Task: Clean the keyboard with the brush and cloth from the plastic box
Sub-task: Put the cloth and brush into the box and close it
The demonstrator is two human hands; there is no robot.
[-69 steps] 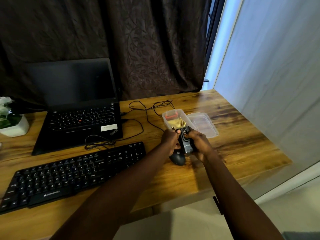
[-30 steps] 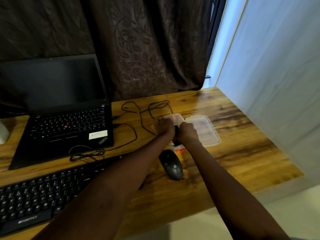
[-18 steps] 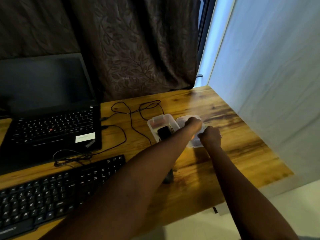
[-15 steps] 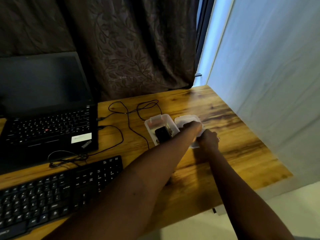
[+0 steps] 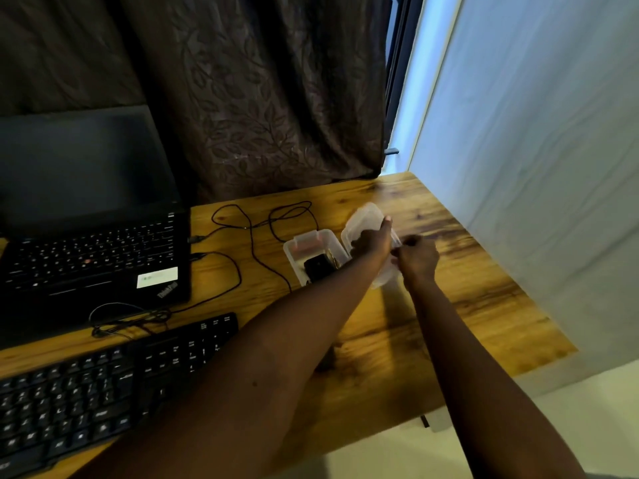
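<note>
The clear plastic box [image 5: 294,252] sits open on the wooden desk, with a black brush [image 5: 317,267] and a reddish item inside. Just right of it, both hands hold the clear lid [image 5: 366,216], which is tilted up off the desk. My left hand [image 5: 373,240] grips the lid's near side, thumb up against it. My right hand [image 5: 416,259] pinches the lid's lower right edge. The black keyboard [image 5: 103,385] lies at the lower left. No cloth is visible.
An open black laptop [image 5: 93,257] stands at the left, with black cables [image 5: 256,233] looping between it and the box. A dark curtain hangs behind. A white wall borders the desk [image 5: 484,305] on the right; its front edge runs near my arms.
The brush went from my hands into the box. Both hands moved right to the lid and lifted it, tilting it up off the desk. The mouse is now hidden under my left arm.
</note>
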